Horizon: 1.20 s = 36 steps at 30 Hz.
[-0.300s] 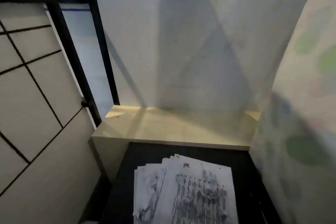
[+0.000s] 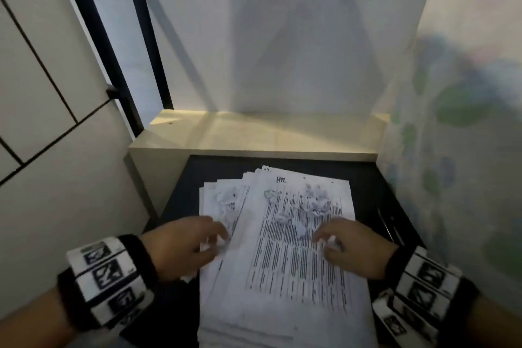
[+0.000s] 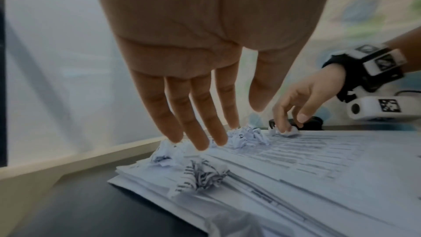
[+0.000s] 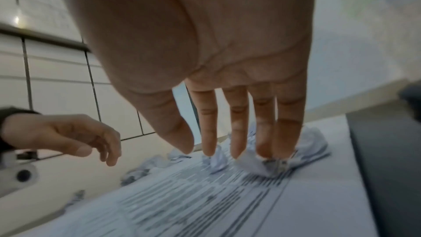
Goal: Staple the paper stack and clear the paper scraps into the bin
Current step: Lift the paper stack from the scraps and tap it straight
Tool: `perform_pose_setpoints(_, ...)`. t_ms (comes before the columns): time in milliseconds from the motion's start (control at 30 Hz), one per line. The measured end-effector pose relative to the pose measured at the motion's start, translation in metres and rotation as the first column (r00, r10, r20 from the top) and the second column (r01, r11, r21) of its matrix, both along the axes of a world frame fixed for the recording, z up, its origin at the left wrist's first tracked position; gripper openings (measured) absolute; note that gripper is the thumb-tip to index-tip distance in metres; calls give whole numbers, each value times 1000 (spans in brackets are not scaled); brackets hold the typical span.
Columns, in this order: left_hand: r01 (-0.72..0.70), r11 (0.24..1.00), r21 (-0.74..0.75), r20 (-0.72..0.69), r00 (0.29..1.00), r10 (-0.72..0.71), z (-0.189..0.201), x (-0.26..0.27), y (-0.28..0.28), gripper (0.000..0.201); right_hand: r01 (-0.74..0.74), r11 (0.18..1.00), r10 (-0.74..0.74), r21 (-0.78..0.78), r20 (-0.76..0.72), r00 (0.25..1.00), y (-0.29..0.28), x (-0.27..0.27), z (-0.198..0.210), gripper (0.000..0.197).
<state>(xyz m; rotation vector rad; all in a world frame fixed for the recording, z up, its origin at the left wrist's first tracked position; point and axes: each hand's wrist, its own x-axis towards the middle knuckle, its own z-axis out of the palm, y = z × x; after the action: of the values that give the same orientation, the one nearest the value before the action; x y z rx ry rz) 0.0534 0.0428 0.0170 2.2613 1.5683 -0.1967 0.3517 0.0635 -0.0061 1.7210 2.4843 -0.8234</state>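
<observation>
Paper stack [image 2: 285, 271], a loosely fanned pile of printed sheets, lies on the dark table [image 2: 180, 206], which stands against a pale ledge [image 2: 254, 135] at the foot of the wall. Crumpled paper scraps [image 2: 315, 203] are scattered over the top sheet, with more on the left edge of the pile. The left hand [image 2: 183, 246] hangs over that left edge, its fingers straight and spread, pointing down at the scraps below; whether the fingertips [image 3: 200, 143] touch them cannot be told. The right hand [image 2: 353, 248] reaches down on the right side of the sheet, its fingertips [image 4: 264, 149] resting on one scrap [image 4: 262, 165], not closed round it. A black object [image 3: 307, 123] lies on the table beyond the pile, too blurred to identify.
</observation>
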Motion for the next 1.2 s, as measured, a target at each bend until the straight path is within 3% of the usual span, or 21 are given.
perform_pose_setpoints(200, -154, 983, 104, -18, 988, 157, -18, 6, 18, 41, 156, 977, -171, 143, 99, 980, 5, 0, -3, 33)
perform_pose_setpoints(400, -367, 925, 98, -39, 927, 373, -29, -3, 46, 57, 343, 939, -344, 39, 174, 923, 24, 1, -15, 74)
perform_pose_setpoints(600, -435, 900, 0, -65, 898, 434, -33, 1, 65, 55, 488, 873, -483, -3, 140, 864, 49, -1, -27, 75)
perform_pose_setpoints(800, -434, 898, -70, 51, 898, 437, -47, 12, 87, 64, 453, 891, -453, 13, 85, 888, 61, -11, -33, 65)
perform_pose_setpoints(933, -469, 880, -68, 138, 869, 474, -42, 24, 95, 59, 398, 914, -404, 73, 109, 908, 69, -19, -41, 57)
perform_pose_setpoints(1200, -421, 898, -126, 289, 851, 439, -45, 44, 110, 96, 346, 938, -346, 15, 93, 934, 96, -27, -36, 61)
